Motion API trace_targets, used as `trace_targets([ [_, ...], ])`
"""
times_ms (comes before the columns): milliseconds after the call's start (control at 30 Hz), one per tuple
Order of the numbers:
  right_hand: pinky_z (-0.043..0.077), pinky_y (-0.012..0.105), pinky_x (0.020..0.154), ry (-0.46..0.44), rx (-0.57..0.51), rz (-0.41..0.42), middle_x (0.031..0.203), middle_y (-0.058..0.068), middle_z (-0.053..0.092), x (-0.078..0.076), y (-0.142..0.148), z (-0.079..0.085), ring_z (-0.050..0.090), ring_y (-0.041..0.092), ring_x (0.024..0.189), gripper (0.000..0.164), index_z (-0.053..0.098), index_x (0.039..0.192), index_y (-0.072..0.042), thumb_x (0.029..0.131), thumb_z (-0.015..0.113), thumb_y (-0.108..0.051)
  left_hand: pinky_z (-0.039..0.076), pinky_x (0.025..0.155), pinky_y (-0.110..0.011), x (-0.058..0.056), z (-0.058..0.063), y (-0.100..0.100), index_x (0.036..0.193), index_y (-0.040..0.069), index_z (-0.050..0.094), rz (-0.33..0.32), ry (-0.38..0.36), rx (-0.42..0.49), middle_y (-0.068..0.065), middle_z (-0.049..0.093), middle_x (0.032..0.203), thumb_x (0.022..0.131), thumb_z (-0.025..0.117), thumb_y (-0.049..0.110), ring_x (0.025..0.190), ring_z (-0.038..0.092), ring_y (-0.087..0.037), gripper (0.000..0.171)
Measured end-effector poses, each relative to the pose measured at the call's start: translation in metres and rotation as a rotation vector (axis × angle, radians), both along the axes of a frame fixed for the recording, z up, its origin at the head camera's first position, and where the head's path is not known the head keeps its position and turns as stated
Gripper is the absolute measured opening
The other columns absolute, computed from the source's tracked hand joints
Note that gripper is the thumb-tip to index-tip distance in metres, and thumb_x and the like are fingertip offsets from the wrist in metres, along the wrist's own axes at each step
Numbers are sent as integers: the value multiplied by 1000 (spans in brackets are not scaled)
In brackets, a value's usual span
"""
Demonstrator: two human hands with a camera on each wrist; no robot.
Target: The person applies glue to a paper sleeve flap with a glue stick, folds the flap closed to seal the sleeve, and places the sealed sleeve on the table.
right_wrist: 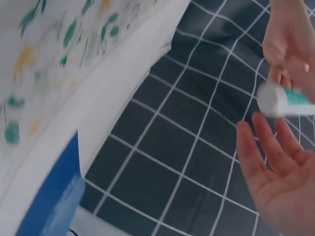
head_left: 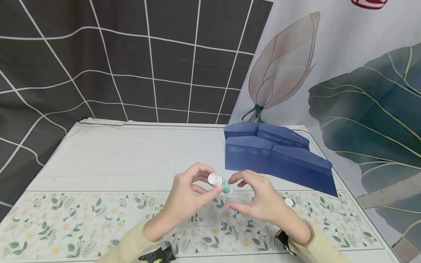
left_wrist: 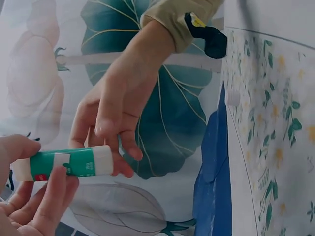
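Observation:
A green and white glue stick (head_left: pixel 221 183) is pinched between the thumb and fingers of my left hand (head_left: pixel 189 195), above the flowered cloth. Its white open-looking end tilts up toward the head camera. In the left wrist view the glue stick (left_wrist: pixel 71 163) lies nearly level, its green label facing the camera. My right hand (head_left: pixel 258 195) is just to the right of it, fingers loosely bent and parted from the thumb, with nothing in its grasp. In the right wrist view the fingertips of the right hand (right_wrist: pixel 280 172) are close below the white end of the glue stick (right_wrist: pixel 273 100).
A small round white cap (head_left: pixel 289 202) lies on the cloth beside my right wrist. Several dark blue folded paper pieces (head_left: pixel 248 153) stand together at the back right of the table (head_left: pixel 131 157). A dark grid curtain (head_left: pixel 131 58) hangs behind, a leaf-patterned one (head_left: pixel 371 106) to the right.

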State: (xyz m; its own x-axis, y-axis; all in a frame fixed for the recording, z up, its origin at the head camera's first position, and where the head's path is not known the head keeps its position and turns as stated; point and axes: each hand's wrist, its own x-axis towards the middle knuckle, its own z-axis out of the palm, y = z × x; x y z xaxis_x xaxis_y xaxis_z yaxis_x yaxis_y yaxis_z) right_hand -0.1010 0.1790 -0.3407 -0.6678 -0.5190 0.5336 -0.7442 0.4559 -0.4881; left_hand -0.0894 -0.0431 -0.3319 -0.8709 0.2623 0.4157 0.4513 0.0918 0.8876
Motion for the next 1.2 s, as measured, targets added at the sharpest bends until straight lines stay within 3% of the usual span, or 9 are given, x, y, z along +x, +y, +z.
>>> trace_targets([
  [133, 55, 19, 74, -61, -97, -41, 97, -2, 67, 2, -4, -3, 64, 8, 89, 40, 63, 100, -13, 68, 87, -13, 58, 58, -29, -1, 2, 1, 106, 5, 61, -6, -74, 80, -12, 72, 96, 78, 77, 5, 84, 69, -10, 32],
  [233, 53, 19, 76, -67, -146, -100, 94, -3, 68, 4, -6, -4, 63, 7, 87, 38, 64, 97, -14, 67, 86, -7, 56, 52, -28, -2, 3, 2, 109, 3, 61, 1, -109, 86, -14, 72, 98, 79, 76, 6, 68, 67, -8, 33],
  [367, 49, 19, 80, -54, -193, -163, 94, 1, 70, 4, -6, -5, 62, 7, 88, 37, 66, 96, -14, 66, 86, -4, 52, 47, -26, -5, 1, 2, 112, 5, 64, 45, -129, 59, -13, 73, 98, 80, 77, 11, 50, 58, -8, 35],
  [600, 50, 20, 76, -103, -255, -209, 92, 2, 73, 4, -5, -6, 64, 7, 82, 33, 70, 93, -13, 67, 85, -2, 47, 44, -22, -10, -3, 3, 114, 2, 64, 59, -159, 46, -14, 73, 101, 80, 77, 13, 46, 51, -5, 38],
  [767, 52, 22, 76, -237, -285, -101, 93, -6, 73, 3, 0, -5, 65, 7, 79, 21, 71, 95, -6, 77, 76, 2, 44, 44, -19, -13, -6, 0, 114, 2, 64, -1, -144, 58, -15, 73, 103, 81, 76, 10, 44, 48, -5, 36],
  [900, 53, 25, 80, -573, -322, 118, 93, -13, 72, 1, 7, 0, 66, 6, 82, 15, 68, 104, -4, 94, 56, -6, 45, 47, -19, -15, -4, -3, 113, 1, 64, -65, -122, 66, -17, 73, 101, 81, 74, 5, 46, 47, -3, 34],
  [1000, 53, 27, 78, -744, -338, 205, 95, -11, 71, -1, 9, 2, 66, 7, 85, 23, 63, 115, -10, 101, 45, -12, 46, 48, -20, -15, -2, -4, 113, 2, 64, -55, -116, 56, -16, 74, 99, 81, 75, 7, 47, 49, -3, 34],
  [1067, 54, 27, 80, -758, -365, 213, 100, -8, 70, -2, 8, 1, 66, 8, 88, 22, 59, 119, -11, 99, 49, -9, 46, 48, -21, -15, -1, -3, 112, 2, 64, -23, -116, 51, -15, 74, 99, 81, 75, 9, 48, 49, -4, 34],
  [1200, 56, 24, 77, -662, -392, 124, 102, -9, 69, -1, 5, -2, 66, 7, 87, 26, 56, 112, -10, 88, 65, -1, 44, 46, -20, -16, -4, -1, 112, 0, 64, 21, -128, 57, -14, 75, 96, 81, 75, 11, 49, 49, -5, 34],
])
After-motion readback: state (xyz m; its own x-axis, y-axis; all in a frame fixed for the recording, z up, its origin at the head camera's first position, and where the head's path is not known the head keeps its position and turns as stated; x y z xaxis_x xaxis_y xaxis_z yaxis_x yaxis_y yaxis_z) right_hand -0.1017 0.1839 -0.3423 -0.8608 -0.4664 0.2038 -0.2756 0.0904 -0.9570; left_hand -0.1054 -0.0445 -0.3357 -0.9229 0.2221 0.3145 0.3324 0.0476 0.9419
